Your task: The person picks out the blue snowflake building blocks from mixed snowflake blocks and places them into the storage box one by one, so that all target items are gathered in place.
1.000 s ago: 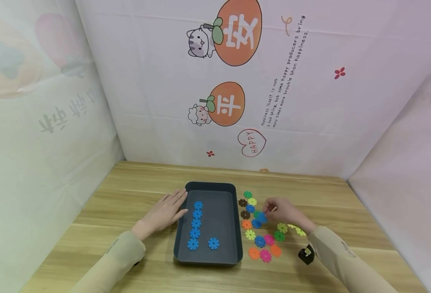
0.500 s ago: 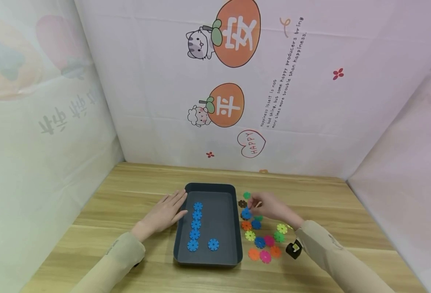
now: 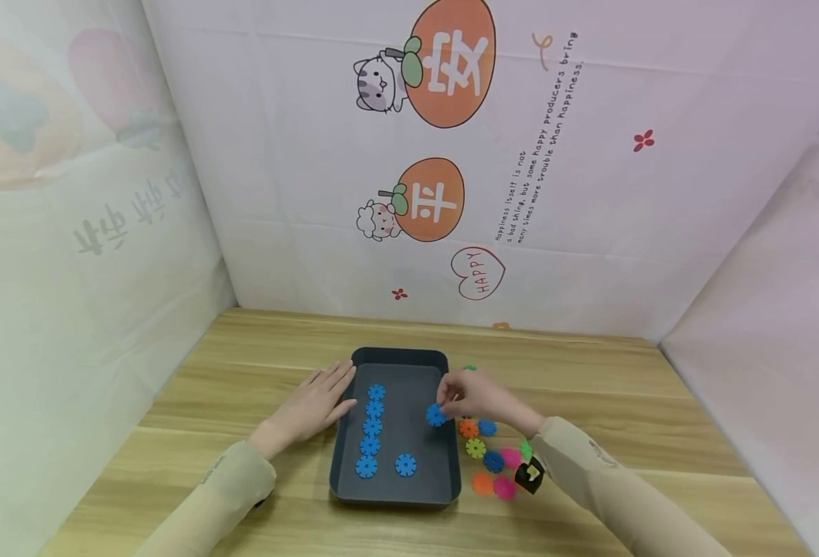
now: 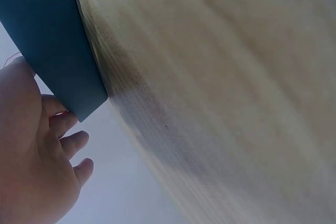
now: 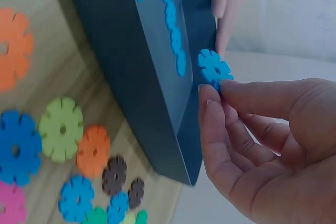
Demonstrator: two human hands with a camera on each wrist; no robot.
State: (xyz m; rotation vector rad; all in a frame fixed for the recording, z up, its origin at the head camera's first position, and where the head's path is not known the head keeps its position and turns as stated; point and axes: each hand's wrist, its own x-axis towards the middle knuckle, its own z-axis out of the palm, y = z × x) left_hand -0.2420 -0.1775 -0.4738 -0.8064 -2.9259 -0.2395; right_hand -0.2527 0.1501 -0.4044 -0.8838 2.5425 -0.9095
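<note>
Right hand (image 3: 477, 396) pinching disc (image 3: 435, 416) near tray (image 3: 409, 429)'s right edge
Left hand (image 3: 312, 404) outstretched at left edge; slack pinch could drop it

On the white fabric back sheet (image 3: 298, 155), a large round orange printed fruit (image 3: 451, 66) bears the white character "安", and a smaller round orange printed fruit (image 3: 433, 199) bears "平", both turned sideways. Beside them, dark steeply rising lettering (image 3: 537, 143) reads "Happiness itself is not a bad thing, but some happy producers bring many times more trouble than happiness." A red outlined heart (image 3: 478, 273) below contains "HAPPY". Grey characters (image 3: 131, 213) on the white left-hand sheet (image 3: 68, 325) cannot be read with certainty; small marks on the beige fabric sleeves (image 3: 607, 495) are illegible.
</note>
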